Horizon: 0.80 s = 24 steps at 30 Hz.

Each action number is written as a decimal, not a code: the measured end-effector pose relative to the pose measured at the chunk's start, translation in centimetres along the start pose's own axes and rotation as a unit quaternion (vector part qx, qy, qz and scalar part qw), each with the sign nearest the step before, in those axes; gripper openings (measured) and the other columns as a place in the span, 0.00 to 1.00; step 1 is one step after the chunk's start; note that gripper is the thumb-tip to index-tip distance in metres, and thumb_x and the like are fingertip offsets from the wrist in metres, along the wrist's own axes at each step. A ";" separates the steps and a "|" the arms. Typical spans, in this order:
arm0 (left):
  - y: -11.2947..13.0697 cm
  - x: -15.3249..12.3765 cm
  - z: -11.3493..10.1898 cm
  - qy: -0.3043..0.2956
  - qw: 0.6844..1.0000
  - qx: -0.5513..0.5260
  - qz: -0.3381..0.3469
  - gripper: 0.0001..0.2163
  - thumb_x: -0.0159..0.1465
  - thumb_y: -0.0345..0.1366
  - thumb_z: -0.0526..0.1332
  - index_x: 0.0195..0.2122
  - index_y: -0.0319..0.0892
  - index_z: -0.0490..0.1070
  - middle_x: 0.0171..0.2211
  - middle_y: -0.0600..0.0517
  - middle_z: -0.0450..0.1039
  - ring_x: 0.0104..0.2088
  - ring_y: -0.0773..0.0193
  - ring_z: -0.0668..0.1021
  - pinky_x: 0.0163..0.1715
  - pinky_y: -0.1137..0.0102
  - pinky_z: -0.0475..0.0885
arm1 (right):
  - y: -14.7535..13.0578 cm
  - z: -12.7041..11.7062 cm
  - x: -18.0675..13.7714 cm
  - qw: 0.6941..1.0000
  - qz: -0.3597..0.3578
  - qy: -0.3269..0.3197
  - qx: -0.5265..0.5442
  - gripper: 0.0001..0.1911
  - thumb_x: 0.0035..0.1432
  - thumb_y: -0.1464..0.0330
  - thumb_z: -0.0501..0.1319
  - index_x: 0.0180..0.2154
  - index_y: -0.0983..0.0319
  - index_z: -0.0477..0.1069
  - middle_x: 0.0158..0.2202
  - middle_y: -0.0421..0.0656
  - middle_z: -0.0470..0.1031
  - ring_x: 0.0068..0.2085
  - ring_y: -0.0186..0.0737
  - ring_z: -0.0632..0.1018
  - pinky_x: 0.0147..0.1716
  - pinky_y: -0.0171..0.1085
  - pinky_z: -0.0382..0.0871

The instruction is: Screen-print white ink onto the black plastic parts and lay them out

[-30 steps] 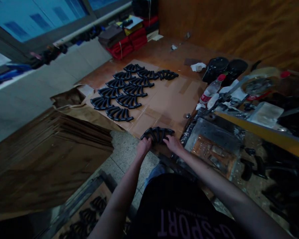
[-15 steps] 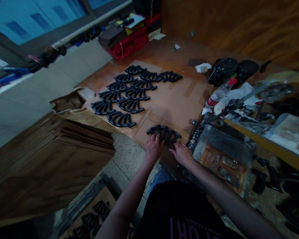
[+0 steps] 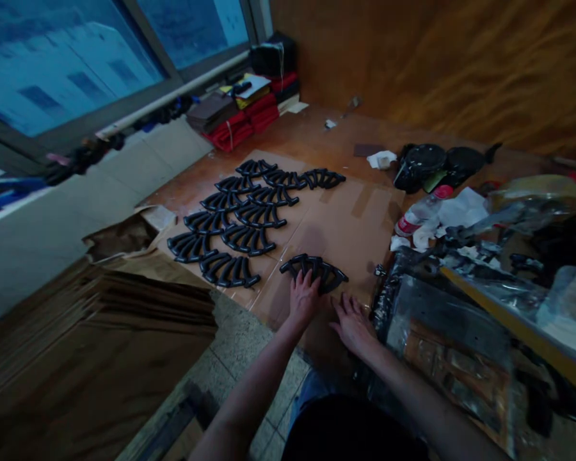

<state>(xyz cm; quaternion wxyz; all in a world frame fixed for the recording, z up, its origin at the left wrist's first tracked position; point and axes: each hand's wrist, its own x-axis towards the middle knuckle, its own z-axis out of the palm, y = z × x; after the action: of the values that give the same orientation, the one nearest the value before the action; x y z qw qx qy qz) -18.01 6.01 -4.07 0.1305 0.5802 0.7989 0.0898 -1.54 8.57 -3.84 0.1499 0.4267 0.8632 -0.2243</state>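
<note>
We see about eleven fans of black tubes (image 3: 260, 216) lying side by side on the left part of the cardboard (image 3: 345, 224), and we judge those to be done. One more fan (image 3: 327, 275) lies apart from them, at the near edge in front of us; with our hands at it, we take it as the one in progress. How many are left, we cannot tell.

Our left hand (image 3: 304, 296) has its fingers stretched out and resting on the near fan, not curled round any tube. Our right hand (image 3: 355, 325) lies just beside the fan's right end, fingers spread and grasping nothing.

For writing, the plastic bottle (image 3: 420, 211) bears a red label (image 3: 405, 225), but its print is too small and dim to read. We find no other legible words or brands.
</note>
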 end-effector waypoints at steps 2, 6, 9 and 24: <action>-0.9 4.4 -1.4 0.017 0.999 0.003 0.034 0.25 0.60 0.44 0.63 0.58 0.45 0.70 0.64 0.43 0.62 0.65 0.41 0.59 0.62 0.48 0.58 | -0.6 -0.1 1.2 0.999 0.021 -0.026 -0.016 0.39 0.58 0.56 0.63 0.67 0.54 0.54 0.70 0.54 0.47 0.68 0.68 0.50 0.58 0.63 0.57; -2.0 15.3 -3.4 0.028 0.994 0.010 0.101 0.25 0.59 0.43 0.64 0.58 0.45 0.70 0.64 0.44 0.62 0.64 0.44 0.59 0.62 0.51 0.58 | -2.0 0.5 3.0 0.994 0.052 -0.062 -0.068 0.50 0.50 0.60 0.71 0.68 0.49 0.48 0.70 0.56 0.42 0.68 0.74 0.44 0.52 0.73 0.57; -2.3 22.6 -4.0 0.004 0.992 0.018 0.123 0.27 0.59 0.44 0.64 0.59 0.46 0.69 0.64 0.44 0.61 0.65 0.45 0.59 0.63 0.52 0.56 | -2.4 1.1 3.3 0.994 0.057 -0.046 -0.081 0.52 0.47 0.63 0.73 0.68 0.49 0.49 0.70 0.57 0.42 0.67 0.76 0.44 0.50 0.75 0.57; -3.9 31.1 -1.6 0.012 0.997 0.047 0.064 0.26 0.61 0.45 0.61 0.60 0.44 0.67 0.64 0.44 0.62 0.65 0.47 0.61 0.60 0.58 0.61 | -1.7 4.1 4.5 0.995 0.069 -0.048 -0.047 0.60 0.37 0.63 0.77 0.67 0.44 0.49 0.69 0.55 0.41 0.66 0.78 0.44 0.50 0.81 0.48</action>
<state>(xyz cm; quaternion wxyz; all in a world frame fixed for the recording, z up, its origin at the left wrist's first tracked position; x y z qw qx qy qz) -31.16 34.41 -7.01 0.0876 0.6341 0.7653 0.0678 -5.31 8.51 -8.94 0.2264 0.4667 0.8328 -0.1932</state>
